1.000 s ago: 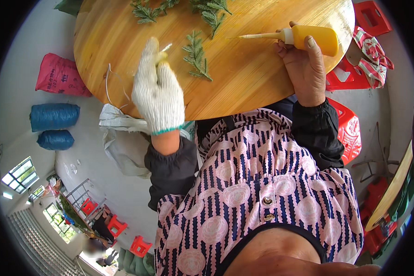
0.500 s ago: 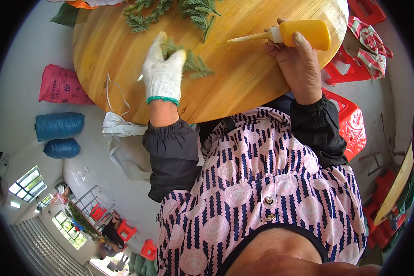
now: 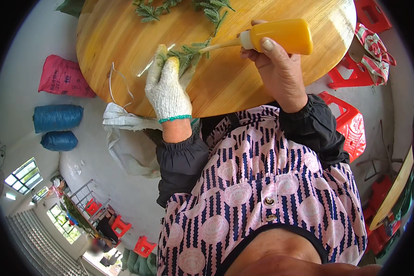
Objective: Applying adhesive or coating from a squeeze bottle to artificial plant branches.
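My left hand (image 3: 171, 87), in a white knit glove with a green cuff and yellowed fingertips, pinches a small green fir sprig (image 3: 186, 56) over the table. My bare right hand (image 3: 280, 69) grips a yellow squeeze bottle (image 3: 283, 36), tilted so its long pale nozzle (image 3: 223, 45) points left. The nozzle tip meets the sprig's right end, though whether it touches cannot be told. Beyond the hands, more fir branches (image 3: 214, 14) lie at the table's far side.
The round wooden table (image 3: 110, 37) spans the front. At its left stand a pink sack (image 3: 66, 77) and blue bundles (image 3: 58, 118); a white sack (image 3: 126, 120) hangs near its edge. Red stools (image 3: 349, 124) stand at the right, one bearing a red-and-white cloth (image 3: 375, 55).
The sprig and my left hand have moved slightly right and nearer the bottle. My right hand has brought the bottle left, its nozzle tip now at the sprig.
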`<state>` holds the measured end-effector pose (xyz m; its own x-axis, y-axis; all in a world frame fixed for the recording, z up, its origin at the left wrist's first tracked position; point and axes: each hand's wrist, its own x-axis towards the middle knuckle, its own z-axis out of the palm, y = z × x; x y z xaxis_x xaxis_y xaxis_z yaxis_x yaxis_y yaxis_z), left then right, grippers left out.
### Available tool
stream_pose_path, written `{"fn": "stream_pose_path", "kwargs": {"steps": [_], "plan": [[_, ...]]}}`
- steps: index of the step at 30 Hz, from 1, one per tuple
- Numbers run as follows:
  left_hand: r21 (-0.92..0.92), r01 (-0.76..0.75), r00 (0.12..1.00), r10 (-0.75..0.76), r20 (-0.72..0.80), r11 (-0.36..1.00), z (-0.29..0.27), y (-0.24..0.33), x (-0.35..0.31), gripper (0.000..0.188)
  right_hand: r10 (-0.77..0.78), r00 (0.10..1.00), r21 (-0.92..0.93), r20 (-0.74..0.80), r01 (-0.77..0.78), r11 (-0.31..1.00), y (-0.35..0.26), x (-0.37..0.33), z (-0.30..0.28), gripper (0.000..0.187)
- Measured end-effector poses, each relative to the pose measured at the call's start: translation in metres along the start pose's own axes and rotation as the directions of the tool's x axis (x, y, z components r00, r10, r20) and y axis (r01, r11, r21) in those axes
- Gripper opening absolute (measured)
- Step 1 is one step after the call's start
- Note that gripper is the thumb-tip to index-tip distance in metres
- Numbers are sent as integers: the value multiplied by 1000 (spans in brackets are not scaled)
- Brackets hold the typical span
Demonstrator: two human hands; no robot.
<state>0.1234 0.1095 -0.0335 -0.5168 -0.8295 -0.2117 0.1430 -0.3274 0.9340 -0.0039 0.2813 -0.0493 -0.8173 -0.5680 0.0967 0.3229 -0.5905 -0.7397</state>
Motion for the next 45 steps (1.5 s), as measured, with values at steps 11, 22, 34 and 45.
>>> {"fn": "stream_pose_path", "kwargs": {"steps": [11, 22, 34, 45], "plan": [[-1, 157, 987, -157, 13, 988, -3, 12, -2, 46, 15, 1000, -79, -25, -17, 997, 11, 0, 1, 46], [-159, 27, 997, -15, 73, 987, -15, -4, -9, 51, -47, 998, -203, 36, 54, 978, 15, -5, 28, 49], [-113, 2, 999, 4, 54, 994, -15, -5, -12, 53, -29, 997, -305, 72, 49, 951, 21, -7, 34, 47], [-127, 29, 998, -22, 53, 991, -20, -5, -11, 54, -51, 997, -331, 55, 66, 941, 25, -8, 29, 42]]}}
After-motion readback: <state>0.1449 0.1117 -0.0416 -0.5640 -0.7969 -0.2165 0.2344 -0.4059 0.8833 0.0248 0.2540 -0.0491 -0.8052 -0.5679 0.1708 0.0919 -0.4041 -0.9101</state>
